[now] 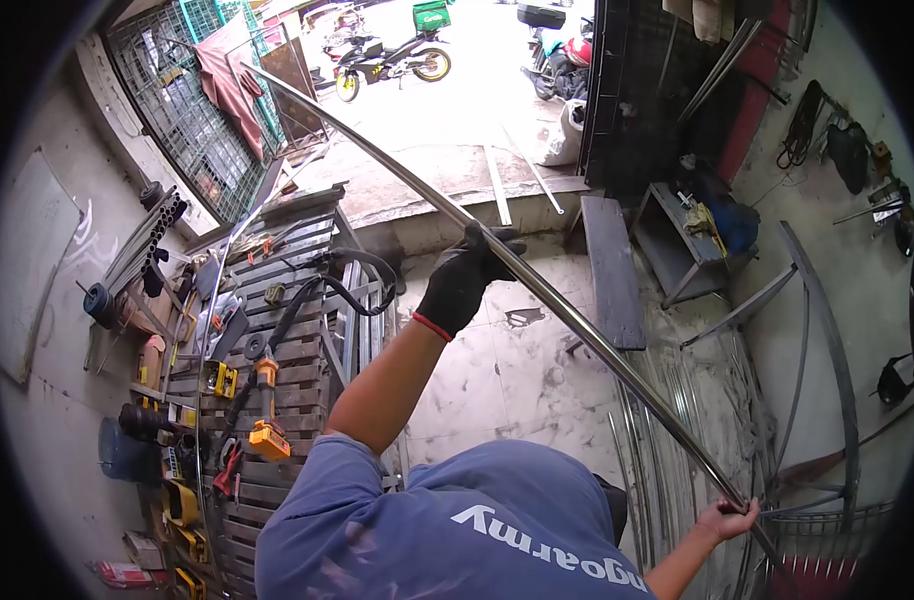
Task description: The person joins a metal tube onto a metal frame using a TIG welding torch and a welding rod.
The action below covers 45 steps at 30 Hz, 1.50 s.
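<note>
A long shiny metal tube (597,340) runs diagonally across the view, from the doorway at upper left to the lower right. My left hand (467,272), in a black glove with a red cuff, is closed around it near the middle. Bare, my right hand (727,521) grips the tube close to its lower right end. The far end of the tube reaches out past the door sill. Below the tube, a pale tiled floor (457,390) shows dark smudges.
At left, a slatted metal workbench (267,510) carries an orange cordless power tool (267,405) and cables. A grey bench (613,270) and a metal cabinet (677,245) stand at right. Several metal lengths (637,450) lie on the floor. A curved metal frame (827,350) leans by the right wall.
</note>
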Motion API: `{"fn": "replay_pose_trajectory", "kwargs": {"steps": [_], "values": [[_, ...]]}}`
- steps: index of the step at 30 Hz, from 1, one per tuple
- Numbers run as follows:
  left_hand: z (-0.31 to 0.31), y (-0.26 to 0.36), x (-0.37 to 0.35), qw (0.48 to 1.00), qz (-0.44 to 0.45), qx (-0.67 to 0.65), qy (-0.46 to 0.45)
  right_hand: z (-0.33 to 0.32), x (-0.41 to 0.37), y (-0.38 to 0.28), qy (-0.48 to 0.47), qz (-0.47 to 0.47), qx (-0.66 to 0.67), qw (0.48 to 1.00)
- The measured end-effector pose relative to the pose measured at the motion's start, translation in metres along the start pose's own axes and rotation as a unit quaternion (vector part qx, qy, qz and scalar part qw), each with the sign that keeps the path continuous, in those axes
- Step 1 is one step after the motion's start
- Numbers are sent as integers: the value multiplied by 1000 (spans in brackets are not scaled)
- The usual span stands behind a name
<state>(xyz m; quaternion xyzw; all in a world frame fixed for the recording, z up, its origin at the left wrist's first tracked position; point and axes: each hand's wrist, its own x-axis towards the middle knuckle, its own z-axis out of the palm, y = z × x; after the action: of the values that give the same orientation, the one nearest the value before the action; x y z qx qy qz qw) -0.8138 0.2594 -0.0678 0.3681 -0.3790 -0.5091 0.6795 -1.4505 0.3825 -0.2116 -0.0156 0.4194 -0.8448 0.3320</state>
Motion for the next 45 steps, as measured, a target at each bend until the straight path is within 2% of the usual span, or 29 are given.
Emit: {"fn": "replay_pose_trajectory", "kwargs": {"steps": [2, 4, 5, 6, 8, 11, 12, 14, 15, 18, 20, 21, 24, 26, 31, 33, 36, 38, 40, 42, 44, 45], "values": [[-3, -19, 9, 998, -27, -43, -21, -10, 17, -11, 29, -65, 3, 997], [-4, -39, 17, 995, -57, -76, -23, -15, 16, -29, -26, -92, -15, 995], [-2, -49, 19, 994, -64, -90, -22, -7, 9, -36, 2, -121, -27, 992], [0, -56, 20, 992, -72, -103, -21, -27, 20, -43, -89, -110, -37, 989], [9, -65, 24, 980, -120, -154, 27, -29, 22, -52, -45, -110, -9, 993], [-5, -107, 43, 964, -156, -215, 19, -13, -3, -46, -33, -161, 25, 986], [6, -105, 38, 962, -148, -223, 44, -15, -10, -42, -52, -156, 11, 986], [-17, -151, 50, 936, -171, -307, 11, -24, -24, -30, -86, -146, -16, 985], [-1, -147, 44, 919, -195, -327, 99, -32, -29, -21, -84, -109, 12, 990], [-28, -216, 43, 902, -248, -352, 41, -50, -54, 7, -187, -68, -114, 973], [-18, -228, 28, 899, -289, -319, 80, -35, -81, 18, -273, -75, -195, 939], [-23, -245, 26, 893, -298, -329, 76, -27, -94, 26, -263, -61, -223, 937], [-20, -259, 18, 891, -318, -311, 92, -10, -116, 46, -349, -38, -196, 916], [-22, -266, 21, 890, -319, -313, 91, 12, -131, 55, -358, -24, -163, 919], [-17, -257, 31, 888, -313, -319, 106, 55, -136, 61, -432, -27, -169, 885], [-17, -249, 40, 893, -309, -310, 103, 78, -136, 67, -429, -21, -168, 887], [-20, -237, 56, 898, -313, -304, 49, 110, -117, 81, -443, -42, -180, 877], [-20, -232, 69, 919, -282, -274, 17, 159, -128, 70, -439, -20, -196, 876], [-11, -204, 77, 920, -261, -293, -17, 207, -122, 67, -481, -58, -200, 852], [-2, -180, 79, 957, -164, -238, -40, 264, -118, 57, -497, -62, -196, 843], [18, -118, 71, 978, -100, -150, -102, 333, -136, 31, -504, -73, -219, 832], [27, -85, 64, 986, -66, -64, -138, 366, -142, 23, -515, -82, -211, 827]]}}
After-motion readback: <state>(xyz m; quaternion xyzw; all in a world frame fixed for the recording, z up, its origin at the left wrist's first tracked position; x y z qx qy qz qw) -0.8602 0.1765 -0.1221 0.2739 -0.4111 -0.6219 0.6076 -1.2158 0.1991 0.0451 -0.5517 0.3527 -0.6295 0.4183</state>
